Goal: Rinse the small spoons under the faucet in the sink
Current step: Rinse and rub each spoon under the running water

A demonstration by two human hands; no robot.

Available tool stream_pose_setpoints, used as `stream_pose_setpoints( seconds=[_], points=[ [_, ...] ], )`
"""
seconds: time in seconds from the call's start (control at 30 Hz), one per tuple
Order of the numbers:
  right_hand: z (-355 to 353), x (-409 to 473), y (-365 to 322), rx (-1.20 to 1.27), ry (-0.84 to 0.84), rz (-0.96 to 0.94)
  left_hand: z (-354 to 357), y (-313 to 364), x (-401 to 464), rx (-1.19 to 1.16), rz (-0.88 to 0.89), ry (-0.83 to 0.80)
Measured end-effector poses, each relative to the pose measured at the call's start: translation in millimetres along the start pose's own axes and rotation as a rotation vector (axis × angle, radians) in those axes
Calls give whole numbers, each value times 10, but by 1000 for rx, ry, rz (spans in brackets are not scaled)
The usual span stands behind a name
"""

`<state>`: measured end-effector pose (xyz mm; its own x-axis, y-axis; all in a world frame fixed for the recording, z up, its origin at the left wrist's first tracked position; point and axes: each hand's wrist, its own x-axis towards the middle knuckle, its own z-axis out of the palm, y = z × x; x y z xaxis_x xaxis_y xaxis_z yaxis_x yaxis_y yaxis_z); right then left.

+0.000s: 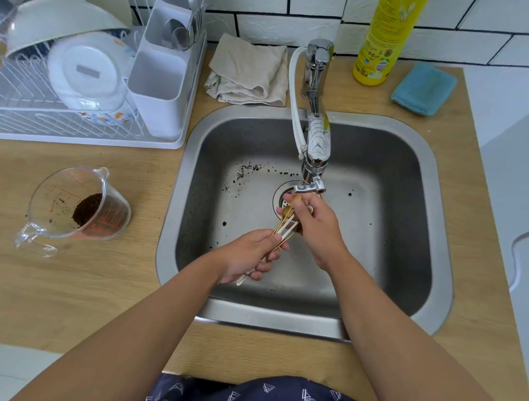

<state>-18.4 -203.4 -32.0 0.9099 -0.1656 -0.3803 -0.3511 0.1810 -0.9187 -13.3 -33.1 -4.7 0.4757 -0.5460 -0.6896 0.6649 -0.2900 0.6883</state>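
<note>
Several small spoons point(286, 225), gold and white with thin handles, are bunched together over the steel sink point(441, 195). My left hand point(249, 256) grips their handles from the left. My right hand point(315, 226) pinches the spoon bowls just under the chrome faucet point(317, 141) spout, above the drain point(284, 194). I cannot make out running water. Dark coffee grains speckle the sink floor.
A clear measuring cup point(76, 207) with coffee grounds stands on the wooden counter to the left. A white dish rack point(86, 75) with bowls and cutlery fills the back left. A folded beige cloth point(249, 71), a yellow bottle point(387, 36) and a blue sponge point(424, 88) lie behind the sink.
</note>
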Motion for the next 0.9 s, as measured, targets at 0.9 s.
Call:
stream_pose_setpoints(
  seconds=[0.9],
  points=[
    [6, 53, -13, 128, 84, 96, 130, -25, 212, 1231, 413, 558]
  ],
)
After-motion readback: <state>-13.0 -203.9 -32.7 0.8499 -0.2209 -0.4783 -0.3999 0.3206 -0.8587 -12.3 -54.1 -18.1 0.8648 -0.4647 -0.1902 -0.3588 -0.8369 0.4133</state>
